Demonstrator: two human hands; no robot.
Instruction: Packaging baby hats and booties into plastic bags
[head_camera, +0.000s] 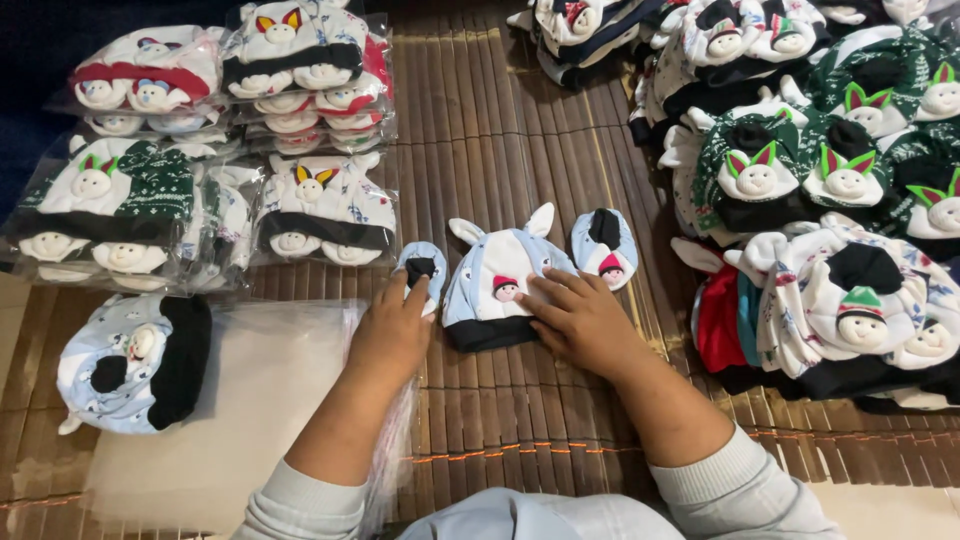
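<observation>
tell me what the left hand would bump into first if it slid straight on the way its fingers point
Its fingertips already touch the small light-blue baby bootie with a black opening; straight past that, the left hand would probably meet the clear-bagged white and black hat set.

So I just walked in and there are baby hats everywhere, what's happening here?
A person is laying out a baby set on a bamboo mat. The right hand rests flat on a light blue hat with ears, while the left hand touches a small matching bootie; a second bootie lies on the hat's other side. Bagged sets are stacked at the upper left, loose unbagged sets are piled on the right, and clear plastic bags lie by the left arm with another blue set on them.
</observation>
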